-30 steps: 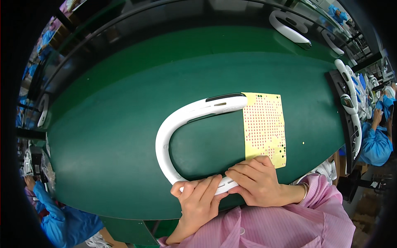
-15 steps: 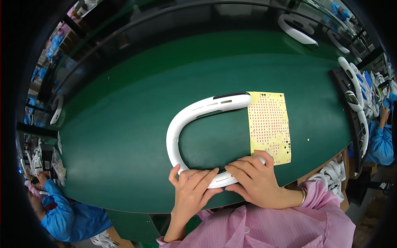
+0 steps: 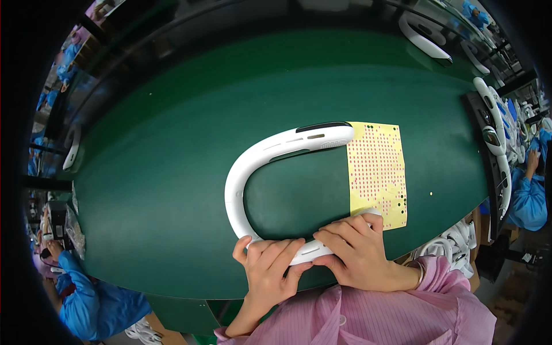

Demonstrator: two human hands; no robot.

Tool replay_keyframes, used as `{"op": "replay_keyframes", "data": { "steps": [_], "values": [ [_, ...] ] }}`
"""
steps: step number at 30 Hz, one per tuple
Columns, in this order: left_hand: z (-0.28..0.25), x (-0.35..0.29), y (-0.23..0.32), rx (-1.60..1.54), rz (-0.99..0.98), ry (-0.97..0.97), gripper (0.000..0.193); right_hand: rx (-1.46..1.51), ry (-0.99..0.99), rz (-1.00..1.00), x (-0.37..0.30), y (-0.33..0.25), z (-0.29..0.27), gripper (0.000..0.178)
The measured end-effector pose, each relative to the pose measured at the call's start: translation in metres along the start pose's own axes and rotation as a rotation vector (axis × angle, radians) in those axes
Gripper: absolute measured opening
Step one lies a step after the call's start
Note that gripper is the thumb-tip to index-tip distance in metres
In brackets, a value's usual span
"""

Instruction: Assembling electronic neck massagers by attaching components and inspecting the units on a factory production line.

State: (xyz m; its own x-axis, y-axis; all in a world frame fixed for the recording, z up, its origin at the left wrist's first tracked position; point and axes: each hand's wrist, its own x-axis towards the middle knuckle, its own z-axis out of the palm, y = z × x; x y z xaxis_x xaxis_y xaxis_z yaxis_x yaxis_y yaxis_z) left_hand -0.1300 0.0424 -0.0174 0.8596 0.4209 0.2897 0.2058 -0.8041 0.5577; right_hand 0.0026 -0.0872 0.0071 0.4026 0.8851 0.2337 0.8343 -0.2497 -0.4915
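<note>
Gripping a curved white band

The left hand and right hand both have fingers curled around its near arm. The band is over the green table, its far tip overlapping a yellow dotted sheet.

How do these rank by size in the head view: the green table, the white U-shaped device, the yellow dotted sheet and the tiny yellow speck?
Largest to smallest:
1. Green table
2. White U-shaped device, by overall span
3. Yellow dotted sheet, partly covered
4. Tiny yellow speck
</note>
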Motion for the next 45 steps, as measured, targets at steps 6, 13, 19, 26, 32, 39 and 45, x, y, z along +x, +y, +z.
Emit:
{"op": "replay_keyframes", "data": {
  "steps": [6,13,19,26,32,39,45],
  "values": [
    [-0.006,-0.002,-0.006,0.002,0.053,-0.062,0.035,0.136,-0.122,-0.019,0.0,0.004,-0.021,0.049],
    [-0.006,-0.003,-0.005,0.084,0.114,-0.006,0.049,0.217,-0.207,-0.1,-0.002,0.047,-0.032,0.045],
    [0.005,-0.001,0.008,-0.963,-0.467,0.53,0.087,0.504,-0.032,-0.032,0.006,0.016,-0.025,0.036],
    [-0.015,0.034,0.04,-1.51,-0.311,0.27,0.061,0.985,-0.151,0.044,0.02,-0.01,-0.042,0.043],
    [-0.016,0.053,0.059,-1.47,-0.237,0.264,0.047,1.033,-0.091,0.152,0.018,-0.016,-0.05,0.053],
    [-0.011,0.051,0.073,-1.35,-0.251,0.278,0.046,0.865,-0.043,0.196,0.01,-0.016,-0.051,0.042],
    [-0.017,0.049,0.068,-1.363,-0.238,0.169,0.048,1.037,0.024,0.201,0.001,-0.017,-0.039,0.04]
  ]
}}
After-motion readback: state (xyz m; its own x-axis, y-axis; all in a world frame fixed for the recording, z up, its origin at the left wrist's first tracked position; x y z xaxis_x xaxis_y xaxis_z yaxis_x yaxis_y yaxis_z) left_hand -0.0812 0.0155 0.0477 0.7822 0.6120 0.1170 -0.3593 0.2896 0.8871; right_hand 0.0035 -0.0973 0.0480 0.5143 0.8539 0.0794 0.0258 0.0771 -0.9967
